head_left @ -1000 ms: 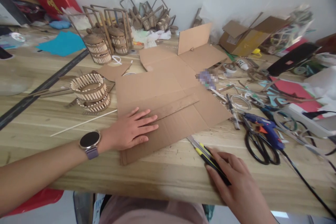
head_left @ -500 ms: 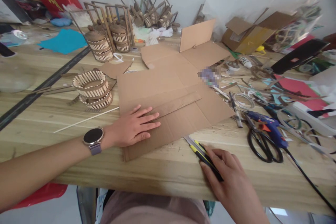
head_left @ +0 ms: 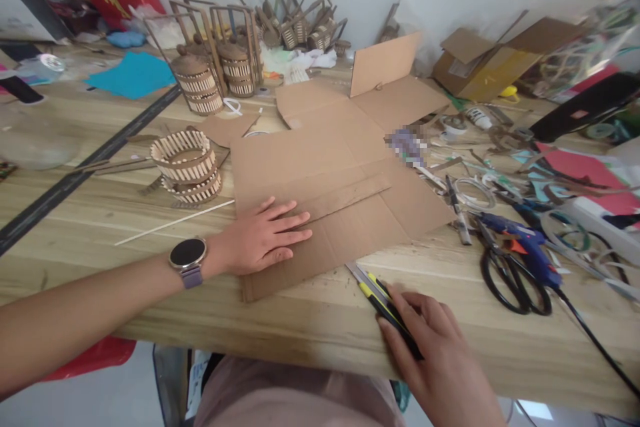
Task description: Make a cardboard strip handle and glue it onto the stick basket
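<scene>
My left hand [head_left: 263,238] lies flat, fingers spread, on the near left part of a flattened cardboard sheet [head_left: 330,167]; a watch is on that wrist. Its fingertips touch a narrow cardboard strip [head_left: 345,195] lying across the sheet. My right hand [head_left: 430,347] is closed around the handle of a yellow and black utility knife [head_left: 376,292]. The knife lies on the wooden table [head_left: 310,320] with its blade pointing at the sheet's near edge.
A round slatted wooden basket [head_left: 185,163] and a thin white stick [head_left: 173,222] lie left of the sheet. Black scissors [head_left: 513,277] and a blue glue gun [head_left: 523,245] are to the right amid scraps. More baskets [head_left: 220,73] and an open cardboard box [head_left: 480,63] stand at the back.
My right hand has slid slightly left along the table's front edge with the knife. My left hand stays flat on the cardboard. The view has shifted a little.
</scene>
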The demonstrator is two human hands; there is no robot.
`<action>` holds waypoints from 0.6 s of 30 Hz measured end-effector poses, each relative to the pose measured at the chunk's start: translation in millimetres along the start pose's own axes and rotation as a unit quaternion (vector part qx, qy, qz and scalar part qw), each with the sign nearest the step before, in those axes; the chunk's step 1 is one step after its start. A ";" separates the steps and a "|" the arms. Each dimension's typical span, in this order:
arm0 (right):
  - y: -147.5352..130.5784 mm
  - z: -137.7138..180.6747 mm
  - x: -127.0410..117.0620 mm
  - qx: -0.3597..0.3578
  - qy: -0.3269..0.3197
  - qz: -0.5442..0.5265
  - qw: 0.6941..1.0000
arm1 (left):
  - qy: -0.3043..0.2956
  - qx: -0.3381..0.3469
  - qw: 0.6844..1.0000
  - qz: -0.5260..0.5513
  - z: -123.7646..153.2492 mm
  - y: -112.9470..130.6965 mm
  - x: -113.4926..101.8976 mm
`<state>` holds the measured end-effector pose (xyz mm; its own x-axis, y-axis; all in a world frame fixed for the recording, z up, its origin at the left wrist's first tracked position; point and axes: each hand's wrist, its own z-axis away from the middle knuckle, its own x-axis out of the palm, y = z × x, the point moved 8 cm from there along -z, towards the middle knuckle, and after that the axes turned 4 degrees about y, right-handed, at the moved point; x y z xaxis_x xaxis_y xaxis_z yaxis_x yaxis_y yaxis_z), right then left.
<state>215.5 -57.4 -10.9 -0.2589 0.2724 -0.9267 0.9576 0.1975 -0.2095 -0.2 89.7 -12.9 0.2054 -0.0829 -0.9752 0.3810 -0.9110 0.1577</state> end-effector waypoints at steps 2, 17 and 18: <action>-1.5 0.6 -0.2 -0.006 0.003 0.006 1.000 | -0.003 -0.001 1.000 -0.001 -0.2 0.5 0.3; -15.0 -2.8 2.6 -0.016 -0.019 -0.007 1.000 | -0.011 -0.008 1.000 0.014 -1.1 0.0 -0.5; -16.2 -3.8 2.0 -0.015 -0.017 -0.008 1.000 | -0.012 -0.009 1.000 0.016 -1.1 -0.2 -0.7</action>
<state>198.9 -56.4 -8.1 -0.2701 0.2370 -0.9332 0.9488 0.2303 -0.2161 0.5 90.3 -12.1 0.1961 -0.1224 -0.9729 0.3906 -0.9003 0.1920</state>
